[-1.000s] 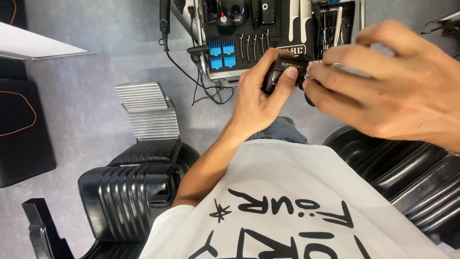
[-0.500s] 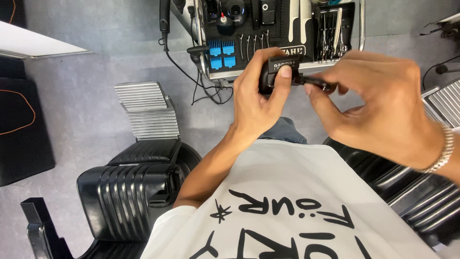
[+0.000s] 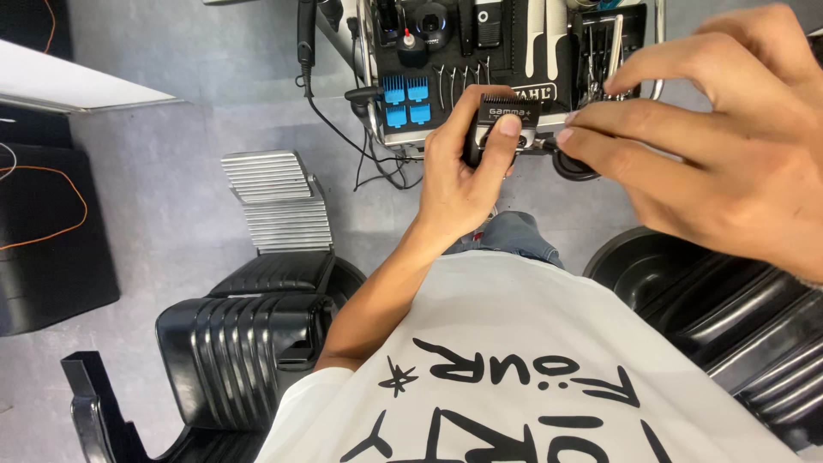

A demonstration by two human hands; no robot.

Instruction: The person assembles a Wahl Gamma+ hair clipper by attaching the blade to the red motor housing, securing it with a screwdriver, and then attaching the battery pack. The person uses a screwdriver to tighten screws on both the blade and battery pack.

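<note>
My left hand (image 3: pixel 459 184) grips a black hair clipper (image 3: pixel 504 120) in front of my chest, blade end up, with the thumb pressed on its front. My right hand (image 3: pixel 711 146) comes in from the right, very close to the camera. Its thumb and forefinger pinch a small black tool (image 3: pixel 573 165) whose thin tip touches the clipper's right side. The other fingers of the right hand are spread above it. My white printed shirt (image 3: pixel 531 360) fills the lower middle.
Beyond the hands stands a barber's tool tray (image 3: pixel 514 51) with blue clipper guards (image 3: pixel 405 101), combs, scissors and hanging cables. Below left is a black barber chair (image 3: pixel 249 343) with a ribbed metal footrest (image 3: pixel 279 201); another black chair (image 3: pixel 729 309) is at right. A white counter edge (image 3: pixel 69 81) lies far left.
My right hand has risen and come closer to the camera, fingers spreading, still pinching the tool at the clipper's side. The left hand keeps the clipper in nearly the same place.
</note>
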